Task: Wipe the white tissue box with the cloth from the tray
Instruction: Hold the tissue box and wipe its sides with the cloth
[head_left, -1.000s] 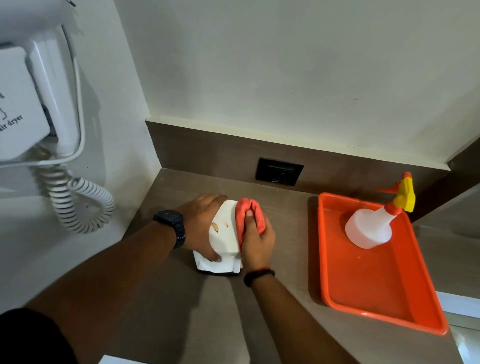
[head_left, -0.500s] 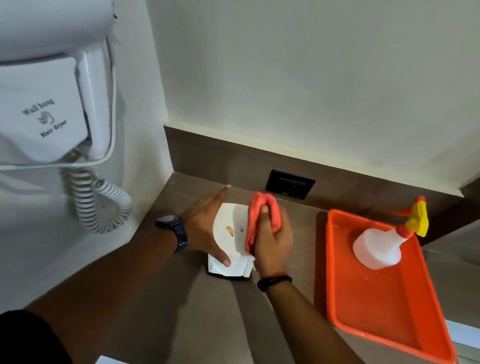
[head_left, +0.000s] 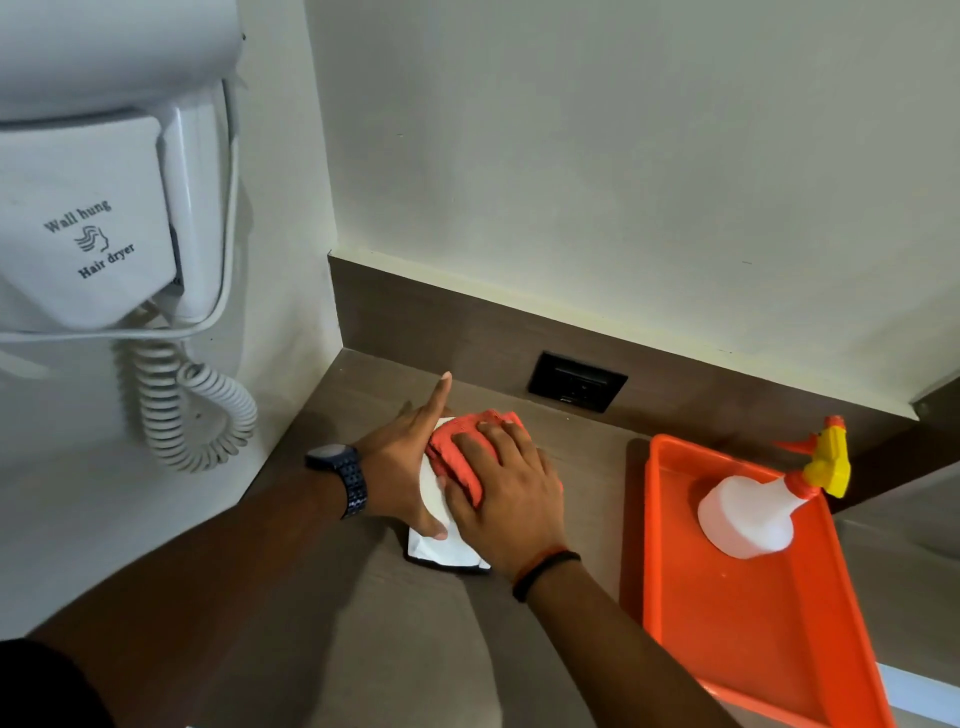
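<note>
The box (head_left: 439, 540) stands on the brown counter (head_left: 363, 649), near the back left corner where the side wall and the dark backsplash meet. Only its near white face and a strip of its left side show; the rest lies under the hands. The left hand (head_left: 402, 467) braces its left side, thumb pressed on the near face, forefinger pointing straight toward the backsplash, the other fingers hidden behind the box. The right hand (head_left: 506, 499) lies flat on top with fingers spread, pressing the cloth (head_left: 460, 457) against the box; the cloth's red folds show at the fingertips and beside the left hand.

To the right, apart from the box by a strip of bare counter, sits the tray (head_left: 748, 649), its near corner running out of view. A spray bottle (head_left: 753, 514) stands in its far half. A socket (head_left: 576, 387) sits in the backsplash behind the hands. A hair dryer (head_left: 104, 223) hangs on the left wall, its coiled cord (head_left: 192, 410) dangling above the counter's left edge. Open counter lies in front of the box.
</note>
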